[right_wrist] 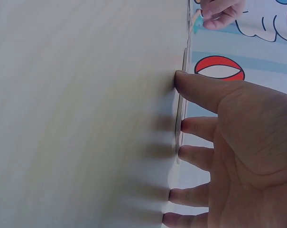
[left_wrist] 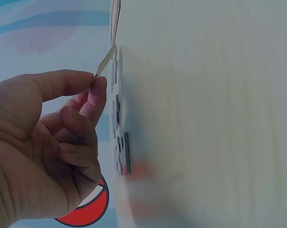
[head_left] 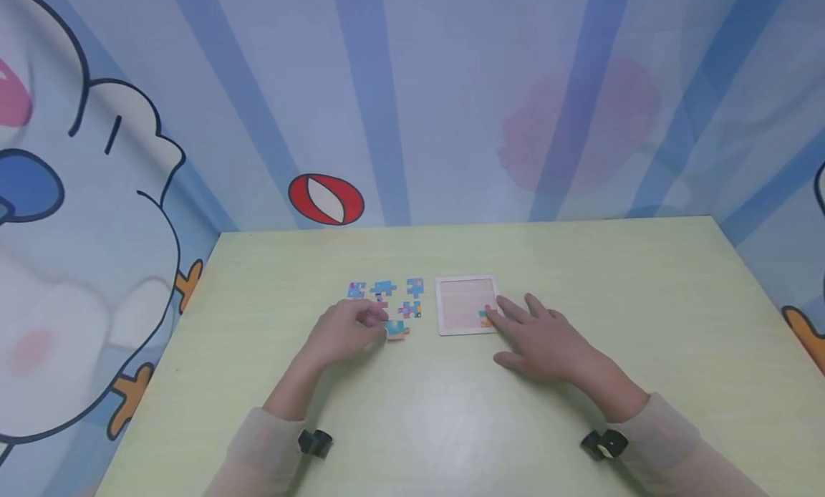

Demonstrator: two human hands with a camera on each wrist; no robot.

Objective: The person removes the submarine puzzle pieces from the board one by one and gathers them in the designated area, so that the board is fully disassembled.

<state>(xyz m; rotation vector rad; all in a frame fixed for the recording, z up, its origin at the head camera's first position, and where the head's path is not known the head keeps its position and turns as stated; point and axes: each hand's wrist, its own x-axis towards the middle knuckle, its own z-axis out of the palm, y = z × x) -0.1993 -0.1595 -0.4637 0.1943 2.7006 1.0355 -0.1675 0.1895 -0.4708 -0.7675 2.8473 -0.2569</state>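
My left hand (head_left: 348, 330) pinches a jigsaw piece (head_left: 396, 330), blue above and orange below, between thumb and fingertips. In the left wrist view that piece (left_wrist: 105, 61) is tilted, seen edge-on above the table. My right hand (head_left: 548, 339) lies spread at the right side of a square puzzle frame (head_left: 467, 277), its fingertips touching the frame. A small teal and orange piece (head_left: 485, 321) sits in the frame's lower right corner, partly covered by a fingertip. In the right wrist view the frame (right_wrist: 180, 114) shows only as a thin edge beside the fingers.
Several loose jigsaw pieces lie left of the frame, among them a blue piece (head_left: 383, 288), another blue one (head_left: 415, 287) and a multicoloured one (head_left: 410, 310). They rest on a pale wood-grain table (head_left: 412, 411). A printed cloth backdrop (head_left: 445, 103) stands behind the table.
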